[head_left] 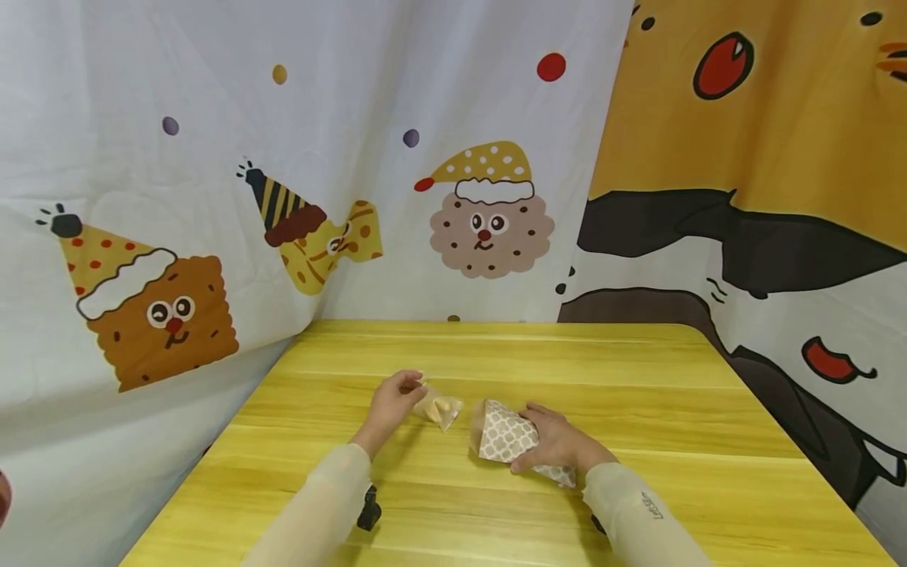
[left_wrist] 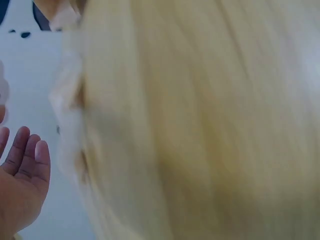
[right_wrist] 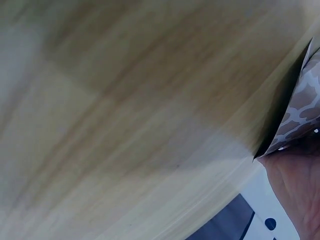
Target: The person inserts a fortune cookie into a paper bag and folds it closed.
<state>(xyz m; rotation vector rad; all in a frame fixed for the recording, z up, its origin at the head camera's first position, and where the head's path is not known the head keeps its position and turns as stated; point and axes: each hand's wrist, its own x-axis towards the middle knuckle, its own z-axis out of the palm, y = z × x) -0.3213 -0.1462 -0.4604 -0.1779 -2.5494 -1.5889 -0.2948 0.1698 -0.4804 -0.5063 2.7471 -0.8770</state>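
A small see-through packet [head_left: 442, 409] with beige contents is just beside the fingertips of my left hand [head_left: 394, 405]. In the left wrist view, that hand [left_wrist: 27, 182] shows loosely bent fingers, apart from a blurred pale packet [left_wrist: 69, 115]. My right hand [head_left: 556, 441] grips a brown paper bag [head_left: 506, 433] printed with a white lattice pattern, thumb on the near side and fingers over the far side. The bag lies tilted, its mouth facing left toward the packet. At the right wrist view's edge, part of the bag [right_wrist: 300, 110] shows above the hand [right_wrist: 292, 185]; its inside is dark.
The yellow wood-grain table [head_left: 453, 354] extends back to a white curtain [head_left: 340, 102] with cartoon biscuits. On the right hangs another cartoon-print cloth [head_left: 680, 142]. A small black device [head_left: 369, 508] is by the left sleeve.
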